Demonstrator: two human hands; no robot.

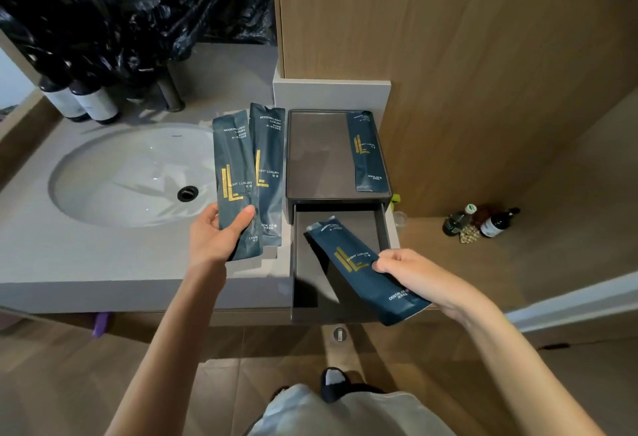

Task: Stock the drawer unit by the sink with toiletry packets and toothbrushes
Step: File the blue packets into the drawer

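Observation:
A dark grey drawer unit (312, 156) stands on the counter right of the sink, its drawer (305, 263) pulled out toward me. One dark blue dental kit packet (367, 152) lies on the unit's top tray at the right. My left hand (215, 233) grips two dark blue packets: a comb packet (233, 173) in front and a dental kit packet (269, 159) behind it, held over the counter left of the unit. My right hand (414, 277) holds another dental kit packet (359, 270) tilted over the open drawer, its upper end inside.
A white oval sink (131, 173) is set in the grey counter (69, 256). Two dark bottles (83, 101) and a black plastic bag (131, 4) sit behind it. A wood panel wall (448, 56) rises at the right. Small bottles (483, 223) stand on the floor.

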